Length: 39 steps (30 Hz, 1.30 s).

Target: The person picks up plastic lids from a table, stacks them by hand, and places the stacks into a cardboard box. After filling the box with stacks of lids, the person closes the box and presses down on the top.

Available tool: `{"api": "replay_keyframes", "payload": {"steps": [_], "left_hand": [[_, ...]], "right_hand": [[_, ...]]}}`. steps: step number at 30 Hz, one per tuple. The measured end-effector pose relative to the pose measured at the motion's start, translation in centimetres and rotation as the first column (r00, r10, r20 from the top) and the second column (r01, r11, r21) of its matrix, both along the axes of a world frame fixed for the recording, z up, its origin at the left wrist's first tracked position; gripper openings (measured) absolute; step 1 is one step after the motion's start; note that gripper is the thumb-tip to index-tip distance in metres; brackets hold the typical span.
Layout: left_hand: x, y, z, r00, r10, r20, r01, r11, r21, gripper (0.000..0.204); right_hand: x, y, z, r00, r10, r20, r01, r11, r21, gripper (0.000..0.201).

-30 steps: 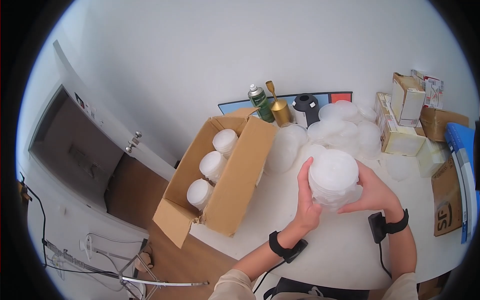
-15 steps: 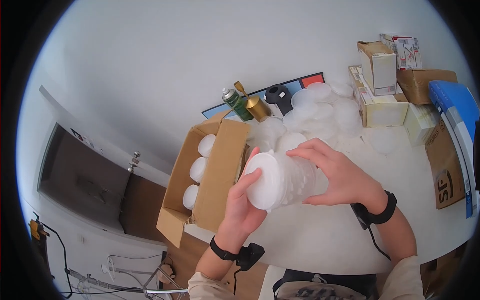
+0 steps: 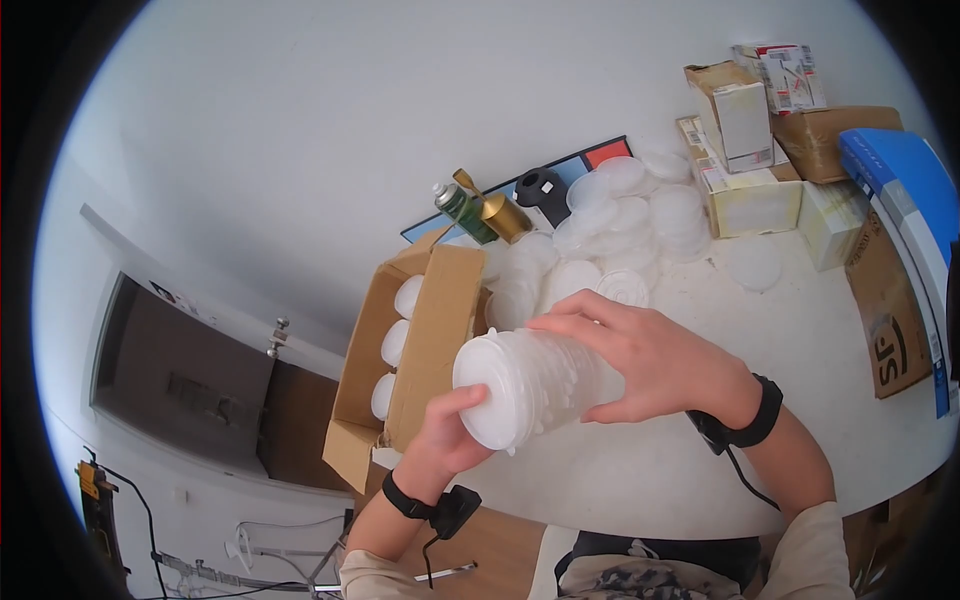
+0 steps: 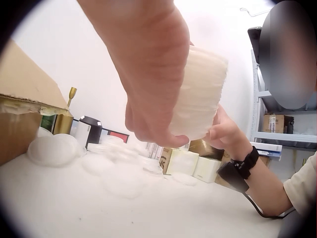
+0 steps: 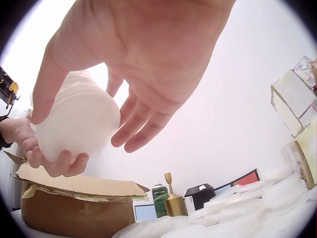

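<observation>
A tilted stack of translucent white plastic lids (image 3: pixel 515 385) is held above the table between both hands. My left hand (image 3: pixel 452 435) grips its left end, thumb on the round face and fingers underneath, as the right wrist view shows. Round the right end curve the thumb and fingers of my right hand (image 3: pixel 660 365). In the left wrist view the ridged side of the stack (image 4: pixel 203 94) shows beyond the left palm. Left of the hands stands an open cardboard box (image 3: pixel 435 340) with several similar white stacks (image 3: pixel 395 342) in a row.
Loose lids (image 3: pixel 630 215) lie heaped on the white table (image 3: pixel 700 450) behind the hands. A green spray can (image 3: pixel 463 212), a gold vessel (image 3: pixel 505 217) and a black object (image 3: pixel 542 192) stand by the wall. Small boxes (image 3: pixel 755 205) and a blue package (image 3: pixel 900 200) occupy the right side.
The stack has turned from nearly upright to lying on its side, and both hands have shifted left toward the box. The head view has swung right.
</observation>
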<state>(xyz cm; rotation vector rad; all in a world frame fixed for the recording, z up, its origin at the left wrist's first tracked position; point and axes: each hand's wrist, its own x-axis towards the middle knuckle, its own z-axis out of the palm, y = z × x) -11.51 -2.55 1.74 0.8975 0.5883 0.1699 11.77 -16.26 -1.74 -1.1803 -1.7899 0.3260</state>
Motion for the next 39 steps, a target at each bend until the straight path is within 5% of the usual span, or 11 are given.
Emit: {"api": "replay_keyframes", "payload": {"steps": [6, 7, 8, 15, 17, 18, 20, 25, 27, 33, 39], "left_hand": [[-2.6, 1.1, 6.2, 0.992, 0.105, 0.073, -0.120, 0.960, 0.252, 0.087], [-3.0, 2.1, 7.3, 0.990, 0.135, 0.048, -0.140, 0.854, 0.502, 0.082], [-3.3, 3.0, 8.2, 0.959, 0.256, 0.125, -0.281, 0.775, 0.566, 0.084], [-5.5, 16.9, 12.0, 0.922, 0.386, -0.027, -0.197, 0.529, 0.826, 0.064], [-6.0, 19.6, 11.2, 0.876, 0.392, -0.280, 0.096, 0.428, 0.899, 0.068], [-6.2, 20.4, 10.8, 0.879, 0.398, -0.261, 0.075, 0.426, 0.901, 0.068], [-6.0, 21.7, 10.0, 0.790, 0.285, -0.542, 0.454, 0.321, 0.831, 0.077], [-4.8, 23.4, 7.9, 0.797, 0.060, -0.601, 0.527, 0.417, 0.740, 0.081], [-4.6, 23.8, 7.2, 0.783, 0.025, -0.621, 0.454, 0.661, 0.598, 0.079], [-6.0, 26.6, 4.6, 0.843, -0.057, -0.536, 0.359, 0.802, 0.478, 0.068], [-6.9, 26.4, 3.7, 0.894, -0.075, -0.442, 0.301, 0.831, 0.469, 0.061]], "right_hand": [[-0.1, 0.1, 0.0, 1.000, -0.017, -0.014, 0.018, 0.999, 0.041, 0.097], [0.0, 0.1, 0.0, 1.000, -0.029, -0.010, 0.029, 0.999, -0.020, 0.097], [0.0, 0.1, 0.0, 0.999, -0.040, -0.004, 0.039, 0.996, -0.080, 0.096], [0.0, 0.8, -1.0, 0.996, -0.006, 0.085, 0.017, 0.991, -0.133, 0.086], [-0.2, 1.0, -1.2, 0.998, 0.003, 0.058, 0.006, 0.988, -0.153, 0.080], [-0.2, 1.0, -1.1, 0.997, 0.008, 0.078, 0.003, 0.989, -0.151, 0.080], [-0.2, 0.9, -0.9, 0.998, -0.004, 0.061, 0.017, 0.974, -0.228, 0.075], [0.1, 1.5, -1.2, 0.999, -0.016, 0.049, 0.028, 0.967, -0.252, 0.073], [0.1, 1.8, -1.2, 0.998, -0.019, 0.064, 0.035, 0.966, -0.256, 0.072], [0.3, 2.1, -1.5, 0.997, -0.029, 0.070, 0.048, 0.957, -0.286, 0.066], [0.4, 2.4, -1.8, 0.996, -0.032, 0.082, 0.055, 0.954, -0.295, 0.065]]}}
